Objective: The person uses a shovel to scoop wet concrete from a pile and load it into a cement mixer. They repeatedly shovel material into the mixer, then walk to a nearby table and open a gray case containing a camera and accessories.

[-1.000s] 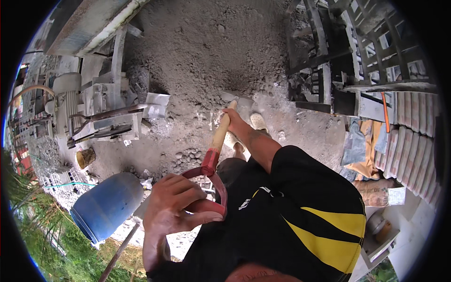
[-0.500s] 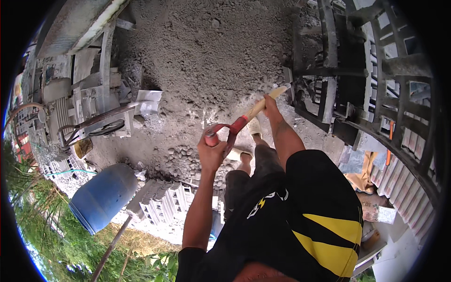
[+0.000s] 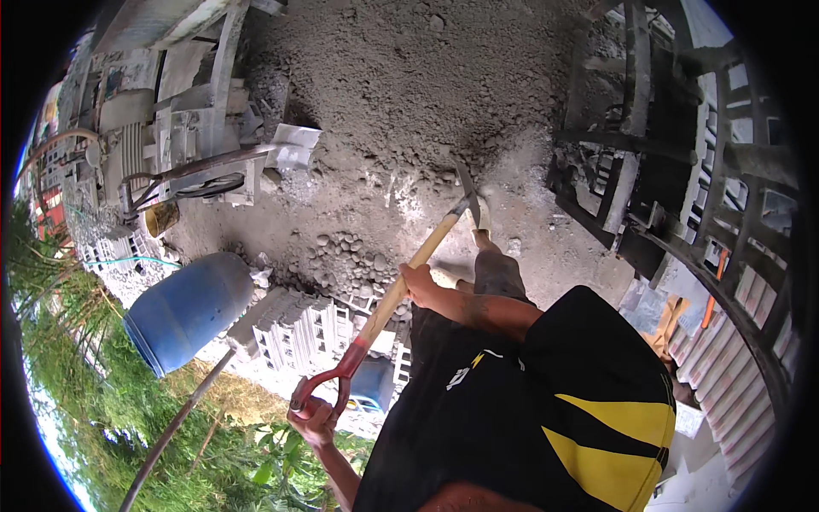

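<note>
A shovel (image 3: pixel 399 288) with a pale wooden shaft and a red D-shaped handle slants across the view in both my hands. At its handle end, lower left, my left hand (image 3: pixel 316 420) is closed around the red grip. Farther up, my right hand (image 3: pixel 418 285) wraps round the wooden shaft. The metal blade (image 3: pixel 468 191) is seen nearly edge-on, close to my foot and the near edge of the heap of grey sandy gravel (image 3: pixel 409 94). Whether the blade touches the ground I cannot tell.
Loose stones (image 3: pixel 341 263) lie left of my feet. A blue barrel (image 3: pixel 192 309) rests beyond them, near stacked hollow blocks (image 3: pixel 299 337). At left stands machinery with a long metal bar (image 3: pixel 213 162); a dark metal frame (image 3: pixel 627 141) and corrugated sheets (image 3: pixel 725 354) line the right.
My left hand has drawn the handle down and left, toward my body. The right hand has moved down and left too, and the shovel's blade now shows near my foot.
</note>
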{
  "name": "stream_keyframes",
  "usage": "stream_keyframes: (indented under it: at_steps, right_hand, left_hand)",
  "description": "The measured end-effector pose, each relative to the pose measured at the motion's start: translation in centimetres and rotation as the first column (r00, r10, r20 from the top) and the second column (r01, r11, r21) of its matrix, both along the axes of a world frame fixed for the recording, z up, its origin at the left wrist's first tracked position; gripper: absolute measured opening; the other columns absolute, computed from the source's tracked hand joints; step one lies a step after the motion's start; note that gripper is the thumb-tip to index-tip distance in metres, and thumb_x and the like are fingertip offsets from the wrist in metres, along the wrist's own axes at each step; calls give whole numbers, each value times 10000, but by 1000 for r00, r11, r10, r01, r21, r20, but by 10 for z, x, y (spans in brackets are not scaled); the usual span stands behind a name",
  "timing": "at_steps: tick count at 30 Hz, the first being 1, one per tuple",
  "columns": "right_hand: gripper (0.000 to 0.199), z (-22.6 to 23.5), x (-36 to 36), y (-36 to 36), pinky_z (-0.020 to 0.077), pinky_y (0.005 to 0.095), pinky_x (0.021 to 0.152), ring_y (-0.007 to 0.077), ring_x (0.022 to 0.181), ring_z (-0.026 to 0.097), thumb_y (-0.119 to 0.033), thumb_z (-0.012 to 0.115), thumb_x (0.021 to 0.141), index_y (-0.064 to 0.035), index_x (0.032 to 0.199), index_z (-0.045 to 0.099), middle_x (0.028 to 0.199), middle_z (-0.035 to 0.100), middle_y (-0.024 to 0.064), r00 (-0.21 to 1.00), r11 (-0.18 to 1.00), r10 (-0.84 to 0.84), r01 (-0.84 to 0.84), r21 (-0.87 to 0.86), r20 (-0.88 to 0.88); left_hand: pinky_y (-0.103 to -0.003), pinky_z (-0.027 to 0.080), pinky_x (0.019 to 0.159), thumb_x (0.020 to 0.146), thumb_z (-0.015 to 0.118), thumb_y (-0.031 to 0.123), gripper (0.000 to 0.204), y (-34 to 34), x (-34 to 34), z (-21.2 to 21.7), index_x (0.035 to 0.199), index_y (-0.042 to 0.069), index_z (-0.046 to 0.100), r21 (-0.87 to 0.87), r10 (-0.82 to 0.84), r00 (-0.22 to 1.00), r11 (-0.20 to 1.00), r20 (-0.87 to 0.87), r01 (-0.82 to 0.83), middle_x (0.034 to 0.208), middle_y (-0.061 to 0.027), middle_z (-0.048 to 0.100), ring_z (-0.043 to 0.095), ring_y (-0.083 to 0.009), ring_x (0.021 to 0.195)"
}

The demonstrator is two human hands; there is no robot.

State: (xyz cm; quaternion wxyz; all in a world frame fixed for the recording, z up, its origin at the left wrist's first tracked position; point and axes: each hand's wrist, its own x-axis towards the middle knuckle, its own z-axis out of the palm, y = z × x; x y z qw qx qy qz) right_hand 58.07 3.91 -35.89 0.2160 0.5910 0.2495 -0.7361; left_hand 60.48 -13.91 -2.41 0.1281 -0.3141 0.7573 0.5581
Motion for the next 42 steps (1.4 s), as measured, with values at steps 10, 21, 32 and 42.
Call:
stream_keyframes:
  at_steps: [10,21,32,42]
  right_hand:
    - [369,-146,-8,154,575,471,662,301,796,621,-248,599,872,47,1054,476,925,564,158,998,965,16,-1,264,-56]
    - [691,-59,36,-172,567,521,630,305,865,596,-220,631,840,39,1253,141,1058,474,193,913,912,406,-402,77,-48]
    - [672,-85,-37,-247,559,568,642,362,838,631,-197,649,833,-3,1220,136,1037,526,204,781,821,571,-537,194,-252]
    - [771,-13,82,-314,573,488,535,352,897,623,-246,652,808,-16,1297,103,1152,472,244,632,636,771,-760,136,-74]
  left_hand:
    - [-240,347,377,682,651,0,169,67,-20,-189,802,4,533,98,-320,940,938,-118,332,562,-27,523,457,-105,411]
    - [-256,374,354,634,550,-43,398,-193,96,-119,1030,-76,543,133,264,957,951,122,-279,552,-80,512,476,-143,411]
    - [-282,390,414,663,581,3,140,-222,89,-145,756,10,476,247,634,772,741,46,-624,569,-61,451,464,-178,434]
    - [-241,411,429,584,497,49,591,-258,248,-132,1162,-72,520,115,749,663,660,-15,-743,726,-71,546,454,-124,466]
